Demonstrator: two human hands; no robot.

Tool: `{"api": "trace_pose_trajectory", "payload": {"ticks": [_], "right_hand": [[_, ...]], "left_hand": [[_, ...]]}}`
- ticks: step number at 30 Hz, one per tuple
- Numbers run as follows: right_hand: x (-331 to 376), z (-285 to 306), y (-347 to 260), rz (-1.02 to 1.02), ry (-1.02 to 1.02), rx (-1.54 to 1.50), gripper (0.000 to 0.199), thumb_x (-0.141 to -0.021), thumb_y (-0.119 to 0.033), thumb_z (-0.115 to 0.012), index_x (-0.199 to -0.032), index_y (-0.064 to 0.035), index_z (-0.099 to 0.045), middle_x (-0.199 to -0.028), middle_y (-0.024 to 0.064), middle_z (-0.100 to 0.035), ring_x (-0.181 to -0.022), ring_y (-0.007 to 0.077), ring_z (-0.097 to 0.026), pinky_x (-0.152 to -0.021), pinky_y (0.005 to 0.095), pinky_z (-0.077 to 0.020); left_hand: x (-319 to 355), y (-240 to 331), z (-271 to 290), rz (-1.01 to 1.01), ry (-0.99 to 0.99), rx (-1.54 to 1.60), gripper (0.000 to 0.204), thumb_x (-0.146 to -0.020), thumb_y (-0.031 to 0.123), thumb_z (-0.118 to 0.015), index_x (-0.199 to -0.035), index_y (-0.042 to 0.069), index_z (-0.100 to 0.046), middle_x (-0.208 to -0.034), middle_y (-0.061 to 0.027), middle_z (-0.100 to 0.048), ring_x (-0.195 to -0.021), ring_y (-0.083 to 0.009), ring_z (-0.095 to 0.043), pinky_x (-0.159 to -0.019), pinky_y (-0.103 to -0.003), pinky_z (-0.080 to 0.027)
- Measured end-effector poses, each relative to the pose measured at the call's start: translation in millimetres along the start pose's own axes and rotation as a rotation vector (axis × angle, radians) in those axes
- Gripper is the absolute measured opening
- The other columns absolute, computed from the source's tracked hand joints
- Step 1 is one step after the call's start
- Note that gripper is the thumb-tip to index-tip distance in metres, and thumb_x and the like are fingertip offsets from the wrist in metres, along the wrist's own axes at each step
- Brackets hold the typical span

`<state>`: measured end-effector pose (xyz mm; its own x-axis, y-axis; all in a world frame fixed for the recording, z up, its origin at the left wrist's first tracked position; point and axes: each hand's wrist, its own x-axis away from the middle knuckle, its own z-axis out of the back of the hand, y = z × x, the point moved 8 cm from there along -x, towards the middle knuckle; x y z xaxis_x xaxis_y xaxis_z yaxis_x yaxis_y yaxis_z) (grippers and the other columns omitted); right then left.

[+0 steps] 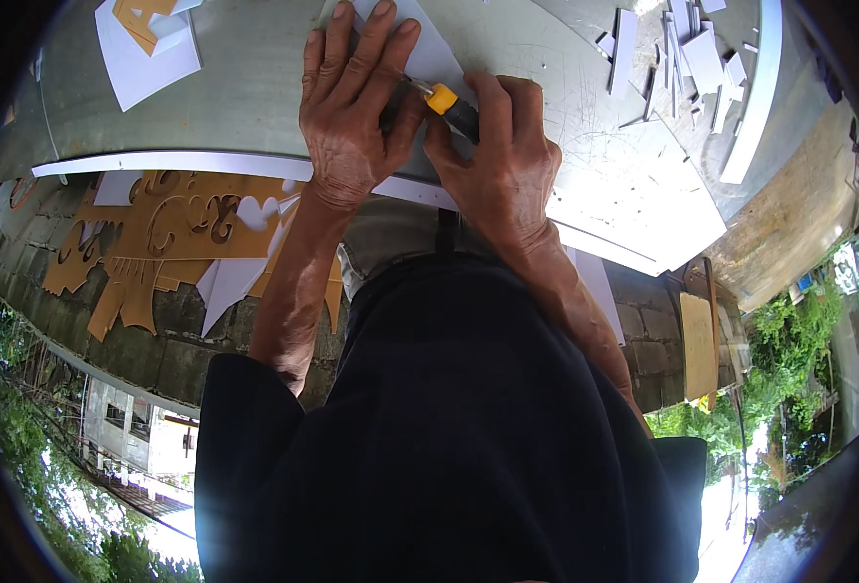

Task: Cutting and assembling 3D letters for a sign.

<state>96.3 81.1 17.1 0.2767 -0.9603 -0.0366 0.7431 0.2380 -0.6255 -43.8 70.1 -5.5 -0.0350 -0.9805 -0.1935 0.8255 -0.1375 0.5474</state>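
Observation:
My left hand [354, 112] lies flat, fingers stretched out, on a narrow white sheet piece [432, 49] at the far middle of the worktop. My right hand [509, 160] is closed round a yellow and black utility knife [442, 98]. The knife's metal tip points left, close beside my left thumb and index finger. Whether the blade touches the white piece is hard to make out. To the right of my right hand spreads a large pale board [634, 185] with scratches on it.
White offcuts [702, 60] are heaped at the far right, beside a long white strip [755, 97]. A white sheet with a brown cutout [141, 27] lies far left. Along the near edge runs a white strip [206, 165]. Brown patterned templates [182, 223] sit below it, left of my body.

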Motion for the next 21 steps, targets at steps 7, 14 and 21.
{"api": "trace_pose_trajectory", "payload": {"ticks": [7, 14, 21], "right_hand": [[0.1, -3.1, 1.3, -0.026, -0.023, 0.019, 0.048, -0.074, -0.012, -0.08, -0.116, -0.001, -0.059, -0.106, 0.0126, -0.057, -0.065, 0.0257, -0.068, -0.05, 0.036, -0.0555], [-0.9, -2.0, 1.5, -0.025, -0.007, 0.023, 0.049, -0.075, -0.012, -0.08, -0.117, -0.0011, -0.059, -0.106, 0.0126, -0.058, -0.066, 0.026, -0.069, -0.052, 0.0364, -0.0564], [-1.2, -2.3, 2.9, -0.038, -0.012, 0.022, 0.047, -0.076, -0.013, -0.08, -0.117, -0.0024, -0.06, -0.106, 0.0124, -0.058, -0.067, 0.0275, -0.069, -0.052, 0.0374, -0.0567]], "left_hand": [[1.0, -1.8, -2.2, 0.006, -0.024, -0.017, 0.048, -0.083, 0.017, -0.07, -0.13, 0.006, -0.071, -0.15, -0.0093, -0.058, -0.148, -0.0373, -0.042, -0.123, -0.053, -0.027], [0.6, -2.1, -2.9, 0.006, -0.034, -0.037, 0.042, -0.082, 0.014, -0.069, -0.123, 0.006, -0.074, -0.149, -0.0066, -0.059, -0.148, -0.037, -0.041, -0.123, -0.053, -0.027], [0.1, -2.0, -3.0, 0.016, -0.015, -0.017, 0.047, -0.081, 0.013, -0.071, -0.128, 0.011, -0.073, -0.15, -0.0054, -0.059, -0.148, -0.0358, -0.041, -0.123, -0.053, -0.027]]}}
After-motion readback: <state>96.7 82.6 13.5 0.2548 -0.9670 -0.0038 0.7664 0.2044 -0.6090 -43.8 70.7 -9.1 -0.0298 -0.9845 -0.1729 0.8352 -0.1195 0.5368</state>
